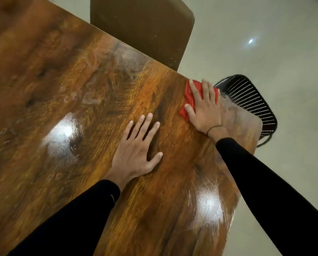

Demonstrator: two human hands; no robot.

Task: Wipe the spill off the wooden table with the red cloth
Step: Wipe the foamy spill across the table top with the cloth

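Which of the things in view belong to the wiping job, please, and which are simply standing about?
Part of the job:
- red cloth, pressed flat under the right hand
- wooden table, with cloudy smears
- left hand, resting flat on the table

Just standing about:
- brown chair at the far edge
- black perforated chair by the corner

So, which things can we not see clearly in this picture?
- Red cloth, head view: mostly hidden under the right hand.
- Spill: only whitish smears on the wooden table; motion blur hides their limits.
- Brown chair: top cut by the frame edge.
- Black chair: partly behind the table corner.
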